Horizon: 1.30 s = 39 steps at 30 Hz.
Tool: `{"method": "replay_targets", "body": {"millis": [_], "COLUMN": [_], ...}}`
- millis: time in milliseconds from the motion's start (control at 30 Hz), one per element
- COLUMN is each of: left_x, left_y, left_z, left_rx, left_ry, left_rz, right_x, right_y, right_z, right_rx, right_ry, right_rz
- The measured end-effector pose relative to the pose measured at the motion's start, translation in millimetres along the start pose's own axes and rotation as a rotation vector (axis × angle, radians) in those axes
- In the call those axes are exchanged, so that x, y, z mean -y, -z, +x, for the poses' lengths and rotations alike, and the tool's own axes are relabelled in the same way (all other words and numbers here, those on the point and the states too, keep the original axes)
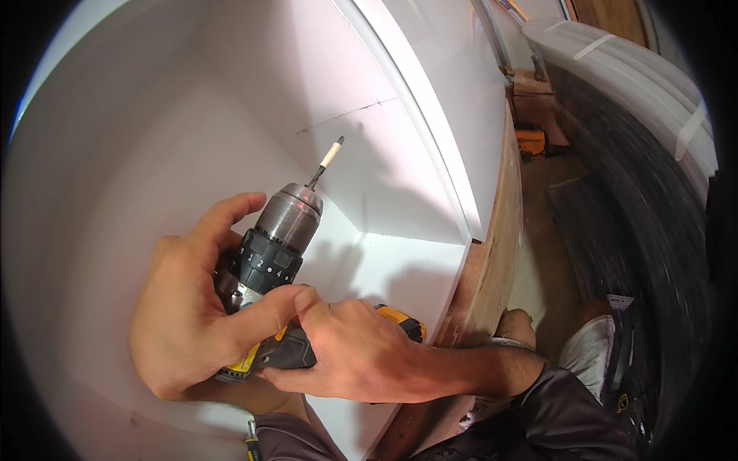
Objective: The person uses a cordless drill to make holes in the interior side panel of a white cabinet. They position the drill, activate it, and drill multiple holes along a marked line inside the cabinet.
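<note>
Both hands (188,307) curled around a drill (288,219) — pale-banded bit (329,157); marked white panel (369,146) beyond

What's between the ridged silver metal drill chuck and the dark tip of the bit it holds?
In the head view, a dark fluted stretch of bit, then a pale cream cylindrical band, lie between the chuck and tip.

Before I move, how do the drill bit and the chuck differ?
The drill bit is slim, while the chuck is much thicker. The drill bit is dark with a pale band around it; the chuck is silvery with a textured ring. Both point up and to the right in the picture, at the drill's front.
</note>
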<state>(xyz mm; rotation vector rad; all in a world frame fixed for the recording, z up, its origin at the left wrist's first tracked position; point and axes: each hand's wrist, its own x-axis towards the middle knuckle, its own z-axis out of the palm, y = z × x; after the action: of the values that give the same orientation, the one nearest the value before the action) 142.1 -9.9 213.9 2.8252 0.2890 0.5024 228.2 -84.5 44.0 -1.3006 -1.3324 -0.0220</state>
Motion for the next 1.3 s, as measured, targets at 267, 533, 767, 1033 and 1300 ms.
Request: {"method": "replay_targets", "body": {"millis": [267, 533, 767, 1033, 1300], "left_x": [3, 3, 2, 6, 8], "left_y": [0, 6, 2, 6, 7], "left_z": [4, -2, 7, 7, 11], "left_rx": [0.023, 0.036, 0.095, 0.138, 0.135], "left_ry": [-0.068, -0.011, -0.059, -0.048, -0.028], "left_rz": [0.033, 0.001, -0.048, -0.093, -0.06], "right_x": [-11, -6, -9, -8, -4], "right_y": [-12, -15, -8, -8, -2], "right_z": [-8, -5, -11, -5, -3], "right_rx": [-0.182, -0.125, -0.212, -0.164, -0.085], "right_ry": [0.164, 0.153, 0.192, 0.17, 0.088], "right_rz": [-0.066, 0.004, -0.147, -0.089, -0.054]}}
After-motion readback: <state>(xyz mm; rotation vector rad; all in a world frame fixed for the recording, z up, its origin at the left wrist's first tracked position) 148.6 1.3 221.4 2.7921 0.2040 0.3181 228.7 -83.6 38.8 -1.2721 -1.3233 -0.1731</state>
